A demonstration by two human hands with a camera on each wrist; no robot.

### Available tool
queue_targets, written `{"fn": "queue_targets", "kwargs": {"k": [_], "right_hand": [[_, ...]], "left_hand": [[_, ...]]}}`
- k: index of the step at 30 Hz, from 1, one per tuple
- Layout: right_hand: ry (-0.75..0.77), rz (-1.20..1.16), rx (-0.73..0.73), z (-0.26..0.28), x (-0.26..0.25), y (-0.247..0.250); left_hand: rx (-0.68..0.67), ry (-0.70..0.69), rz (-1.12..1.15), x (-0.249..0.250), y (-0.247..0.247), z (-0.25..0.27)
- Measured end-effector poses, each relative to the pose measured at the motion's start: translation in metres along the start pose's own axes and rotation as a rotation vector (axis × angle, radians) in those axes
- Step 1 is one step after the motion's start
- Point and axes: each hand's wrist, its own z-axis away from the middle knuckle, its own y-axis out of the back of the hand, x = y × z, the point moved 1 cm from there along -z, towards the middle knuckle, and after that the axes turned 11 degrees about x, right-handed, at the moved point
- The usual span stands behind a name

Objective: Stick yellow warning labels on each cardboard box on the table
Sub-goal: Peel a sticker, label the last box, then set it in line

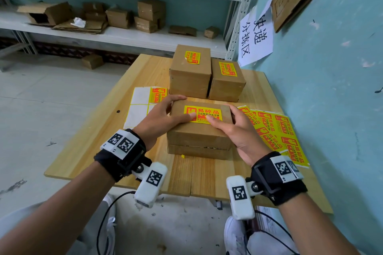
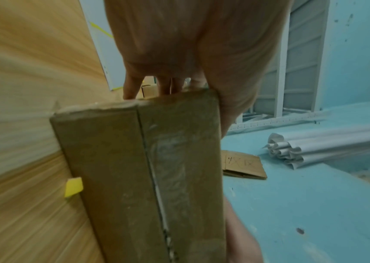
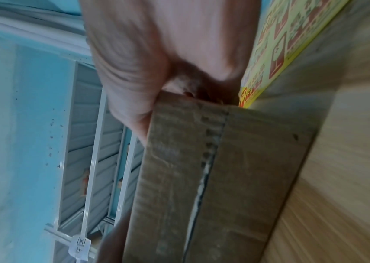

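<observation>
The nearest cardboard box [image 1: 196, 132] lies on the wooden table [image 1: 99, 136] with a yellow warning label [image 1: 204, 114] on its top. My left hand [image 1: 167, 114] grips the box's left end, thumb pressing the label's left part and fingers along the far left edge. My right hand [image 1: 229, 125] grips the right end, thumb on the label's lower middle, its fingers hidden behind the box's side. The left wrist view shows the box [image 2: 145, 178] under my left hand [image 2: 190, 44]. The right wrist view shows the box [image 3: 201, 178] under my right hand [image 3: 156, 53].
Two labelled boxes [image 1: 189, 74] [image 1: 226, 83] stand just behind. A sheet of yellow labels [image 1: 277, 130] lies at the right by the blue wall. A mostly peeled backing sheet [image 1: 138, 107] lies at the left. A small yellow scrap [image 1: 182, 156] lies at the box's near foot. Shelves with boxes stand beyond.
</observation>
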Motion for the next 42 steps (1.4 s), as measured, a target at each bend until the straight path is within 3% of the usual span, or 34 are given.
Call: {"fn": "queue_targets", "kwargs": {"k": [5, 10, 19, 25, 31, 39, 42], "right_hand": [[-0.079, -0.088, -0.052, -0.003, -0.004, 0.011], [-0.039, 0.015, -0.011, -0.003, 0.000, 0.003], [-0.095, -0.009, -0.019, -0.005, -0.008, 0.009], [0.049, -0.030, 0.055, 0.000, -0.022, 0.006], [0.201, 0.035, 0.026, 0.010, -0.044, -0.010], [0.450, 0.203, -0.022, -0.017, -0.081, -0.089], [0.402, 0.311, -0.081, -0.039, -0.088, -0.121]], "left_hand": [[0.006, 0.040, 0.081, 0.004, 0.003, 0.000], [0.034, -0.025, 0.012, 0.001, -0.002, 0.002], [0.060, -0.010, 0.061, 0.004, 0.009, -0.001], [0.185, -0.033, 0.131, 0.010, 0.020, -0.005], [0.328, -0.050, 0.295, 0.020, 0.044, -0.014], [0.561, -0.023, 0.438, 0.047, 0.092, -0.035], [0.629, -0.016, 0.420, 0.055, 0.107, -0.049]]}}
